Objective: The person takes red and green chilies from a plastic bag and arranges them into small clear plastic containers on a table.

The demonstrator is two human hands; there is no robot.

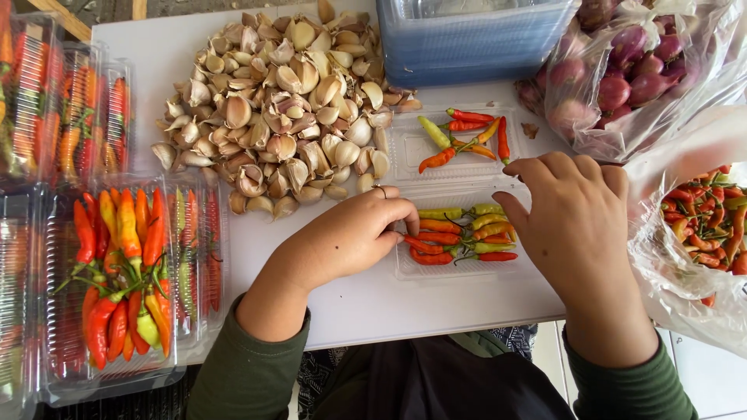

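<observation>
A clear plastic tray (467, 271) lies on the white table (373, 299), holding several small red, orange and green chilies (461, 235). My left hand (350, 237) rests on the table with its fingertips touching the chilies at the tray's left edge; a ring shows on one finger. My right hand (576, 225) hovers over the tray's right edge, fingers curled, with nothing visibly held. A second clear tray (405, 148) just behind holds a few more chilies (463, 136).
A large heap of garlic cloves (280, 109) covers the table's back. Filled chili boxes (124, 272) stack at the left. A plastic bag of chilies (704, 225) sits at the right, a bag of shallots (622, 70) behind it, and stacked clear containers (467, 39) at the back.
</observation>
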